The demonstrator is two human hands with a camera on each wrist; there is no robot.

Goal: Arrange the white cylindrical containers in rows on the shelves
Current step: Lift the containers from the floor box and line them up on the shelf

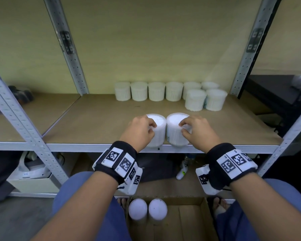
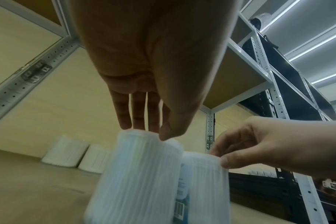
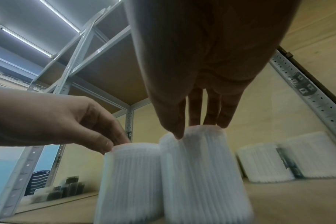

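Observation:
Two white cylindrical containers stand side by side, touching, at the front edge of the brown shelf board [image 1: 94,119]. My left hand [image 1: 152,128] pinches the top rim of the left container [image 1: 158,120] with thumb and fingertips. My right hand [image 1: 183,127] pinches the rim of the right container [image 1: 175,121] the same way. The left wrist view shows my left hand [image 2: 144,133] on its container [image 2: 140,174]. The right wrist view shows my right hand [image 3: 197,130] on its container [image 3: 201,174]. Both containers look blurred there. Whether their bases touch the board I cannot tell.
A back row of several white containers [image 1: 156,91] lines the wall, with two more [image 1: 205,100] in front at the right. Grey metal uprights [image 1: 24,122] frame the shelf. Below, a cardboard box [image 1: 189,220] holds two containers [image 1: 147,208]. Another shelf board [image 2: 236,78] hangs overhead.

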